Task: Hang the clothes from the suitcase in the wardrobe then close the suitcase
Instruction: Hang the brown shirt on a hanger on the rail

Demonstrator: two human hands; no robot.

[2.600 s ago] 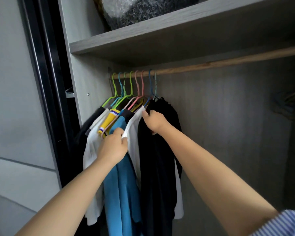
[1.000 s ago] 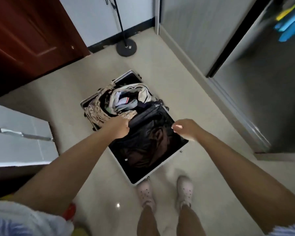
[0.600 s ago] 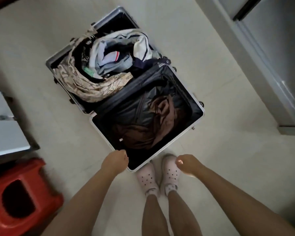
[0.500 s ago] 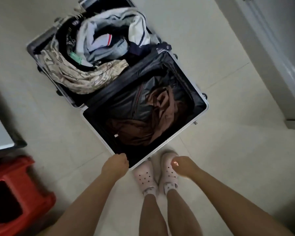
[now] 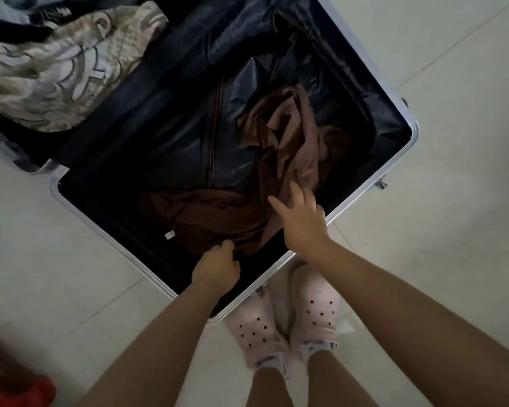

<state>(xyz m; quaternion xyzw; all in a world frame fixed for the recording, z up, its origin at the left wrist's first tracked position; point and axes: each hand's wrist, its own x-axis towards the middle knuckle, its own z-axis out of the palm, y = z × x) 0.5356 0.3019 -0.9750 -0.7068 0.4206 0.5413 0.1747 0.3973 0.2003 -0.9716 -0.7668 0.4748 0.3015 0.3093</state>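
One brown garment (image 5: 279,171), crumpled in the near half of the open suitcase (image 5: 373,189) on the floor; left hand (image 5: 216,267) pinches its near edge with curled fingers, right hand (image 5: 301,218) rests on it, fingers spread apart. Far half: patterned beige cloth (image 5: 62,69) and other clothes, unhung. Judged midway: garments remain, lid not yet closed; pink clogs (image 5: 315,309) just beside the near rim.
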